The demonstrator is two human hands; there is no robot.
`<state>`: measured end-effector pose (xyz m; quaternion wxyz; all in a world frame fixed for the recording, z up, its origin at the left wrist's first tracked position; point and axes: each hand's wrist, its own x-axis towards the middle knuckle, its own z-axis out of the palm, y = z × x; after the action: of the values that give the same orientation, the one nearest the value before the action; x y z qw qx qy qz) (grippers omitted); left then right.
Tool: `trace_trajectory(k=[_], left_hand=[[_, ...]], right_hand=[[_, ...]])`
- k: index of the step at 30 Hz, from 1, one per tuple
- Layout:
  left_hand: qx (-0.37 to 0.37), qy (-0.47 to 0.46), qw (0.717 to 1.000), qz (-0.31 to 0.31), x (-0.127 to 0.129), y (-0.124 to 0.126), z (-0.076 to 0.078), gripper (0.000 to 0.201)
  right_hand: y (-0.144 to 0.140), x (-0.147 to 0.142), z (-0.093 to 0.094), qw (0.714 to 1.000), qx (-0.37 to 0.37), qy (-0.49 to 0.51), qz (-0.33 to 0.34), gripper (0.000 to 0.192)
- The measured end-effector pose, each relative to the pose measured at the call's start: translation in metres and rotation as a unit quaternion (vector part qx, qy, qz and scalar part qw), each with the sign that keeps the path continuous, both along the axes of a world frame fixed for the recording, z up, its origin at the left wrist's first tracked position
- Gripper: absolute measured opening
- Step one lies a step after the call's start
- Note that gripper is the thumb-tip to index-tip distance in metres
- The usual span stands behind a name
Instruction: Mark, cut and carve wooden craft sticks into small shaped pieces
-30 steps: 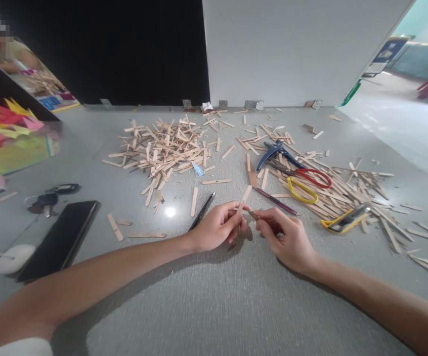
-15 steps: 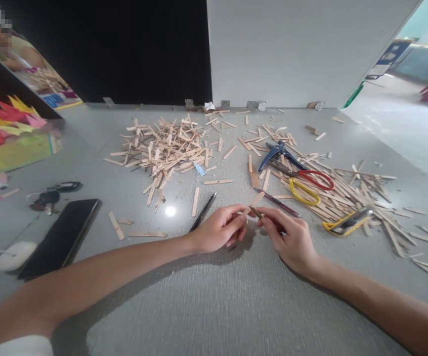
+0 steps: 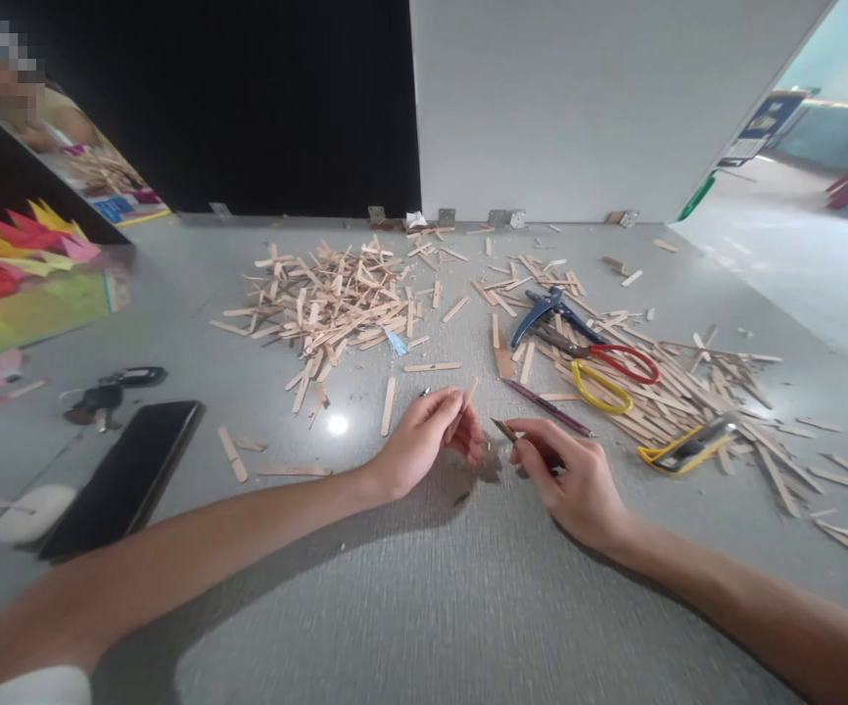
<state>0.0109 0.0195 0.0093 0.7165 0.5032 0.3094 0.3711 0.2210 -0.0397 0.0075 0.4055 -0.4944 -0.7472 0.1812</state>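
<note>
Going left to right: my phone (image 3: 121,477) lies flat near the worktop (image 3: 424,587) edge beside my left forearm, so a careless elbow could shove it off. The keys (image 3: 105,392) sit just behind it.

My left hand (image 3: 424,441) has its grip pinched on a short wooden stick (image 3: 464,399), held tilted up just above the surface, with a pen (image 3: 424,392) mostly hidden behind my knuckles. Thin stick, light pinch: squeeze too hard and it could snap, too loose and it drops among the others.

My right hand (image 3: 571,480) has its grip closed on a small pointed tool (image 3: 504,429), tip aimed at my left fingers and close to them. That's the risk I'd worry about, a slip pokes my fingertips. I honestly can't tell what the tool is, most of it is buried in my hand.

Further right, the scissors (image 3: 600,367) and blue pliers (image 3: 541,308) are half covered by the stick pile (image 3: 688,382), easy to grab wrong. Another person at far left is blurred.
</note>
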Motion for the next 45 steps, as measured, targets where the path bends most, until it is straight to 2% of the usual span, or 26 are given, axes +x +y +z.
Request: trace_trajectory(k=[2, 4, 8, 10, 13, 16, 21, 24, 28, 31, 34, 36, 41, 45], left_hand=[[0.042, 0.044, 0.998, 0.022, -0.002, 0.000, 0.004, 0.034], [0.052, 0.090, 0.994, 0.042, -0.003, 0.000, 0.006, 0.022], [-0.005, 0.097, 0.992, 0.075, -0.004, 0.001, 0.007, 0.011], [-0.023, 0.078, 0.993, 0.084, -0.004, 0.003, 0.007, 0.018], [-0.013, 0.078, 0.995, 0.061, -0.004, 0.007, 0.008, 0.016], [0.011, 0.098, 0.994, 0.048, -0.006, 0.012, 0.009, 0.016], [0.048, 0.188, 0.980, 0.033, -0.019, 0.026, 0.019, 0.020], [0.077, 0.229, 0.970, 0.033, -0.030, 0.038, 0.028, 0.020], [0.045, 0.233, 0.971, -0.040, -0.037, 0.050, 0.033, 0.014], [0.014, 0.226, 0.971, -0.082, -0.038, 0.055, 0.029, 0.016], [0.025, 0.227, 0.964, -0.139, -0.038, 0.059, 0.022, 0.016], [0.040, 0.219, 0.955, -0.195, -0.040, 0.062, 0.018, 0.019], [0.055, 0.205, 0.918, -0.335, -0.044, 0.066, 0.011, 0.022], [0.082, 0.215, 0.898, -0.374, -0.044, 0.063, 0.011, 0.016]], right_hand=[[0.000, -0.001, 0.001, 1.000, -0.008, -0.011, 0.010, 0.024], [-0.001, -0.001, 0.003, 1.000, -0.014, -0.013, 0.024, 0.024], [0.000, 0.000, 0.002, 0.999, -0.019, -0.005, 0.037, 0.029], [0.001, 0.001, 0.000, 0.999, -0.018, -0.011, 0.038, 0.031], [0.004, 0.003, -0.004, 0.998, -0.013, -0.028, 0.054, 0.036], [0.006, 0.004, -0.008, 0.995, 0.003, -0.055, 0.080, 0.050], [0.005, 0.006, -0.009, 0.988, -0.002, -0.096, 0.118, 0.066], [0.006, 0.007, -0.011, 0.989, -0.013, -0.060, 0.135, 0.071], [0.008, 0.009, -0.014, 0.986, -0.089, 0.060, 0.131, 0.064], [0.007, 0.008, -0.009, 0.982, -0.131, 0.079, 0.110, 0.050], [0.004, 0.008, -0.002, 0.993, -0.077, 0.011, 0.089, 0.030], [0.003, 0.008, 0.001, 0.994, -0.035, -0.030, 0.101, 0.028], [0.002, 0.009, 0.000, 0.976, 0.036, -0.107, 0.189, 0.040], [0.003, 0.008, -0.001, 0.959, 0.091, -0.165, 0.214, 0.048]])
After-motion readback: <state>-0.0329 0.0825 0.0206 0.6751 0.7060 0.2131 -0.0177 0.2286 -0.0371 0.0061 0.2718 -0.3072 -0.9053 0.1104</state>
